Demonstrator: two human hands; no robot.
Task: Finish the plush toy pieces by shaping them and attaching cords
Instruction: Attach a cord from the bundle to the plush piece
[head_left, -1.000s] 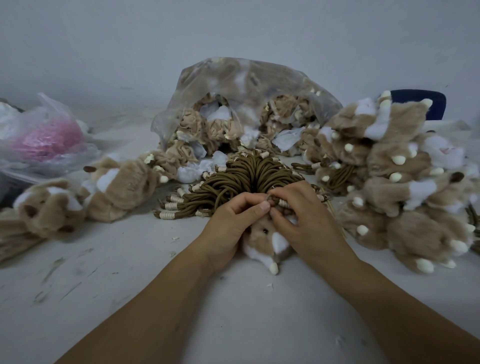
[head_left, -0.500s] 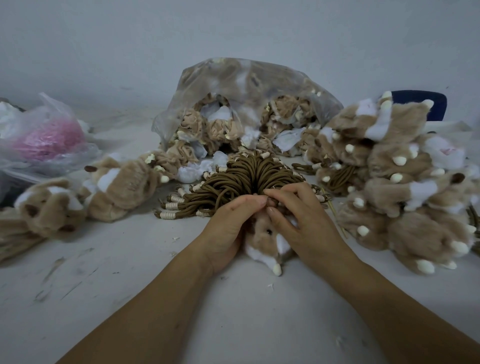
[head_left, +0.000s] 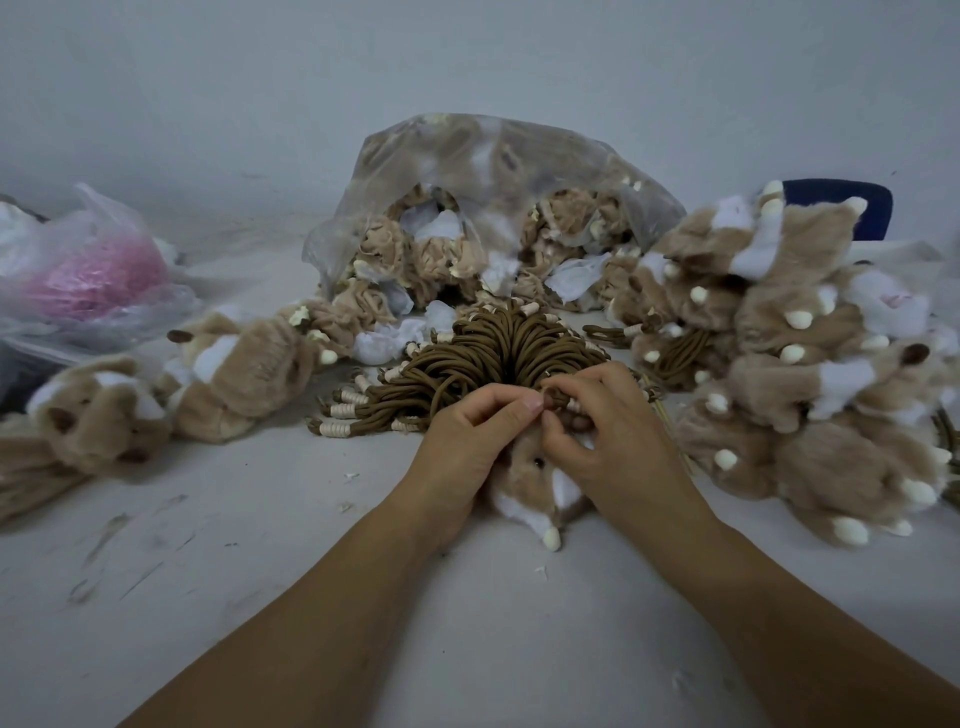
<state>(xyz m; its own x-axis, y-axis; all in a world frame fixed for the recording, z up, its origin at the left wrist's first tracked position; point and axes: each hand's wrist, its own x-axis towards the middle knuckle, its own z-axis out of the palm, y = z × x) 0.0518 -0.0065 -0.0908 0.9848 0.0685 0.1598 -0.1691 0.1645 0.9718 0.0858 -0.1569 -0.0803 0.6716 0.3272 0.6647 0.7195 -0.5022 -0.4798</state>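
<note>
Worktop (head_left: 260, 597), pale and scuffed, carries everything. At twelve o'clock a clear bag (head_left: 493, 171) spills unshaped plush pieces; at three o'clock sits a heap of finished toys (head_left: 810, 374), and at nine o'clock a few more toys (head_left: 244, 374) lie beside a pink-filled bag (head_left: 88, 280). Just past the hands, a bundle of brown cords (head_left: 498, 353) fans out, its banded ends pointing toward eight o'clock.

At centre lies the plush piece (head_left: 540, 483) in hand, its white tip toward six o'clock. The left hand (head_left: 467, 447) cups its flank, thumb and forefinger closed on its top edge. The right hand (head_left: 608, 436) is pinched shut on a cord end (head_left: 553, 400) at that same edge; how far the cord is seated I cannot tell.

To do this well, I judge the left grip should pin the fabric taut while the right feeds the cord straight in, working only one cord free of the bundle.
</note>
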